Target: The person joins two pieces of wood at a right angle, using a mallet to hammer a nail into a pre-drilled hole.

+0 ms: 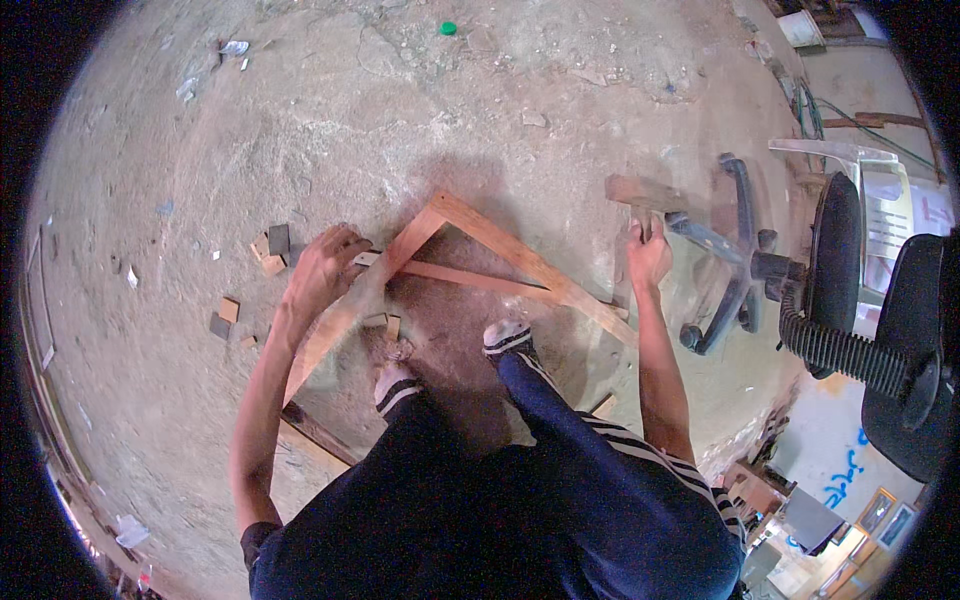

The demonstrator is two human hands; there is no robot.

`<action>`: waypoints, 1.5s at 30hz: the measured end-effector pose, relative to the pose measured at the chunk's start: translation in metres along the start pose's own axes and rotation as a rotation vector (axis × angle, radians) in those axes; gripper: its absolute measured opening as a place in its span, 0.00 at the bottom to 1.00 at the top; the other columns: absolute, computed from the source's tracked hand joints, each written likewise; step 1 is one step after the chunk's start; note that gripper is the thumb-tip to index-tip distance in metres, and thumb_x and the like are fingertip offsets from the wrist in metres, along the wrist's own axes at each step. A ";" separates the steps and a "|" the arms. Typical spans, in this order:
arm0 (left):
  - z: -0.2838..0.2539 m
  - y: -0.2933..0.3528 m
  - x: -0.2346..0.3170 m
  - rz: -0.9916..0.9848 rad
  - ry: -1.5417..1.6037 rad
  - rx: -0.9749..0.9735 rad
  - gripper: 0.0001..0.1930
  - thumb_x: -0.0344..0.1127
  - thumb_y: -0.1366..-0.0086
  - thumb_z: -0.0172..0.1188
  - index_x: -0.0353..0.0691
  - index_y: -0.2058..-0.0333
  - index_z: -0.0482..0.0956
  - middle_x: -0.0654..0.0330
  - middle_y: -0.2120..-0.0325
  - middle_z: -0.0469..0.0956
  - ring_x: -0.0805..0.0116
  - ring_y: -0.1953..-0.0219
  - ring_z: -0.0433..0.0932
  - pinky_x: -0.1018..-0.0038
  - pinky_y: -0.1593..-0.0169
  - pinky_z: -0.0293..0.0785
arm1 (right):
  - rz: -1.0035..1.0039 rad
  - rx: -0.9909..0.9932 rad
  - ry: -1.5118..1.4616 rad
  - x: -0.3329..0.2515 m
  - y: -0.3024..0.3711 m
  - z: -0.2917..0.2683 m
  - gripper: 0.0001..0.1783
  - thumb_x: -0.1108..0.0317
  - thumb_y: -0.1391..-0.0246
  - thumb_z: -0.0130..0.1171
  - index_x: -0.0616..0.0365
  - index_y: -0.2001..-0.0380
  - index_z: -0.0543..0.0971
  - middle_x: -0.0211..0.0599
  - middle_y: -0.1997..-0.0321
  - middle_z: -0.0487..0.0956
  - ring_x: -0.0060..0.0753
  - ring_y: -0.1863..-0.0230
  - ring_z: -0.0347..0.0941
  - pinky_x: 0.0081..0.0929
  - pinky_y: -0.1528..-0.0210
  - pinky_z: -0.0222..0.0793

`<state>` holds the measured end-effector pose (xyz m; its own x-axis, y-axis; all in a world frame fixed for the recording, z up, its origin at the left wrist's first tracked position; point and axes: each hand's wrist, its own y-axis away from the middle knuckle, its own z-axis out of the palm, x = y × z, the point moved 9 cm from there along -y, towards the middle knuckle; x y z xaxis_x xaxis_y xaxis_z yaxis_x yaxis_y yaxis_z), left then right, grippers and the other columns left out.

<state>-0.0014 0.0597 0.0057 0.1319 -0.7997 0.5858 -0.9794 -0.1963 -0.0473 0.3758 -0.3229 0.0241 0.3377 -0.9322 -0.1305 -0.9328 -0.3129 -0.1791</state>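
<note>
The floor [300,120] is rough, dusty and grey-brown. A black swivel chair [840,275] stands right, near a pale, blue-marked wall [805,450].

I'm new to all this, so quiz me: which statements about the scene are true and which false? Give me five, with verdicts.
1. The wooden A-frame has a crossbar. True.
2. The black office chair is on the person's left. False: it is on the right.
3. The left hand is beside the frame's left leg. True.
4. The right hand grips the frame's peak. False: it is off to the right, at a blurred brown block.
5. A round green cap lies beyond the frame. True.
</note>
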 end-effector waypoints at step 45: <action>0.020 0.071 0.025 -0.761 0.254 0.424 0.25 0.34 0.43 0.72 0.37 0.49 0.74 0.47 0.61 0.82 0.50 0.65 0.82 0.62 0.62 0.78 | -0.876 -0.450 -0.263 -0.094 0.039 0.006 0.30 0.87 0.58 0.60 0.64 0.47 0.78 0.44 0.50 0.74 0.48 0.49 0.74 0.40 0.49 0.74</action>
<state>-0.0646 0.0143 0.0006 0.6335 -0.2289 0.7391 -0.4960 -0.8533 0.1608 0.3081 -0.2469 0.0233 0.8909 -0.2900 -0.3496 -0.2871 -0.9559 0.0613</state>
